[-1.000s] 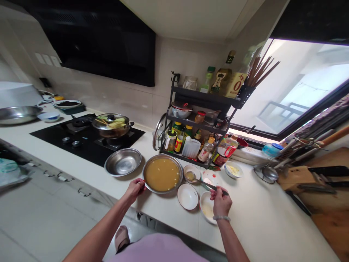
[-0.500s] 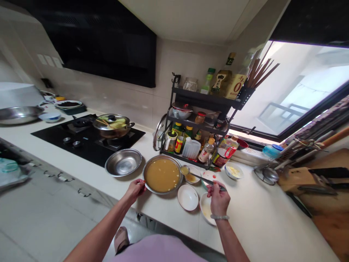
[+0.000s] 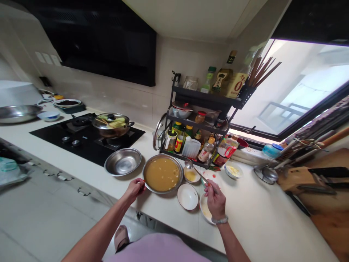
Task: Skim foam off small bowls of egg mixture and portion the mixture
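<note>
My left hand (image 3: 137, 188) pinches the near left rim of a metal bowl (image 3: 145, 184) filled with brownish liquid (image 3: 162, 173) and pale floating bits. In my right hand (image 3: 215, 200) is the handle of a ladle (image 3: 188, 165), its head over a small bowl of yellowish liquid (image 3: 191, 176). An empty-looking white bowl (image 3: 188, 197) sits just right of the metal bowl. Partly behind my right hand stands another white bowl (image 3: 204, 211) with pale contents. A plate with red marks (image 3: 210, 175) lies beneath the ladle handle, partly covered.
Left of the liquid stands an empty metal basin (image 3: 123, 162). A lidded pan (image 3: 111, 125) rests on the black stove (image 3: 54, 134). Behind the bowls rises a black spice rack (image 3: 205, 97) with bottles. Further right are a bowl of chopped pieces (image 3: 233, 170) and a knife block (image 3: 291, 179).
The ladle head has moved slightly right and up, from the metal bowl's rim to over the small bowl, and tipped. The small bowl holds more liquid. My left hand stays put.
</note>
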Demonstrator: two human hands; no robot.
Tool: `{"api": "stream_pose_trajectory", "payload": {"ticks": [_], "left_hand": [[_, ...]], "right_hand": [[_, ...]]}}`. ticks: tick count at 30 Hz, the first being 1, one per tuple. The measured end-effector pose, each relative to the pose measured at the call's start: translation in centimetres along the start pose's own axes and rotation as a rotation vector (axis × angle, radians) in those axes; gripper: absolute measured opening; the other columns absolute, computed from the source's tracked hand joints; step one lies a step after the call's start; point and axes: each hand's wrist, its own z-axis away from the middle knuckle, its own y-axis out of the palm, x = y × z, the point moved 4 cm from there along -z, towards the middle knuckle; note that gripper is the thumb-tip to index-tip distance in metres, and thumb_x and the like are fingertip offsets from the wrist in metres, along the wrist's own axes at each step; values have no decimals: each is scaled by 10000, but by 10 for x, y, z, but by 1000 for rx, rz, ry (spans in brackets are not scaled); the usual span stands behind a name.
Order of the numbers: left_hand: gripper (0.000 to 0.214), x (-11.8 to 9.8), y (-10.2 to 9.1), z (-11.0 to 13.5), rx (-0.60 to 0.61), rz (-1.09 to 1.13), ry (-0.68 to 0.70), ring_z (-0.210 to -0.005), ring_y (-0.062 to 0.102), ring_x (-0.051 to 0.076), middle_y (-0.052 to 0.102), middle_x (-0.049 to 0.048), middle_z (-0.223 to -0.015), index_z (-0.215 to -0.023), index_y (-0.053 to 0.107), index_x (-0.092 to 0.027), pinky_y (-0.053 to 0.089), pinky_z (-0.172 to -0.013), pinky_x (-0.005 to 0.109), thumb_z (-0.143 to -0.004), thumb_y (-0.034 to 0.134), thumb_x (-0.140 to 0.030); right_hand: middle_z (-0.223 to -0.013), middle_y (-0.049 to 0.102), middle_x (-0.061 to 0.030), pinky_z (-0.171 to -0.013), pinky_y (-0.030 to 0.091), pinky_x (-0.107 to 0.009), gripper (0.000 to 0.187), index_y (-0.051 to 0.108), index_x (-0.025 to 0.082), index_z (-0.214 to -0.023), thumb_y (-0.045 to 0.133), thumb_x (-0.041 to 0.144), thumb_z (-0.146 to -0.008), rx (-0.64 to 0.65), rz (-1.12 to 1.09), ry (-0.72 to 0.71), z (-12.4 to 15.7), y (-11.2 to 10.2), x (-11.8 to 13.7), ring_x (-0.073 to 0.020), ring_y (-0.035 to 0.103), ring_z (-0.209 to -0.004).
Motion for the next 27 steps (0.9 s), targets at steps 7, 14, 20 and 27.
{"api": "stream_pose_trajectory", "payload": {"ticks": [7, 14, 20, 27], "left_hand": [[326, 1, -1, -2, -5, -2, -3, -375, 466, 83, 543, -32, -413, -621, 465, -190, 340, -412, 194, -493, 726, -339], [323, 1, -1, -2, -2, -5, -9, -379, 472, 85, 546, -31, -422, -611, 455, -193, 335, -414, 192, -507, 724, -339], [317, 0, 0, -1, -6, -13, -3, -376, 462, 82, 540, -31, -413, -611, 456, -193, 337, -416, 193, -508, 718, -338], [310, -1, 1, 0, -10, -18, 1, -384, 465, 86, 538, -26, -427, -609, 466, -189, 337, -420, 198, -511, 710, -352]], "right_hand": [[-689, 681, -61, -495, 531, -284, 474, 654, 140, -986, 499, 554, -816, -25, 122, 162, 6, -11, -38, -156, 606, -485], [-540, 610, 2, -373, 462, -232, 452, 611, 155, -935, 587, 566, -748, -121, -91, 369, 4, -20, -41, -157, 592, -482], [-465, 606, 7, -317, 389, -201, 336, 549, 161, -790, 670, 435, -637, -382, -322, 607, -2, -19, -58, -121, 508, -371], [-469, 617, 2, -325, 391, -203, 271, 554, 153, -792, 651, 347, -629, -423, -377, 594, -7, -22, -55, -126, 523, -381]]}}
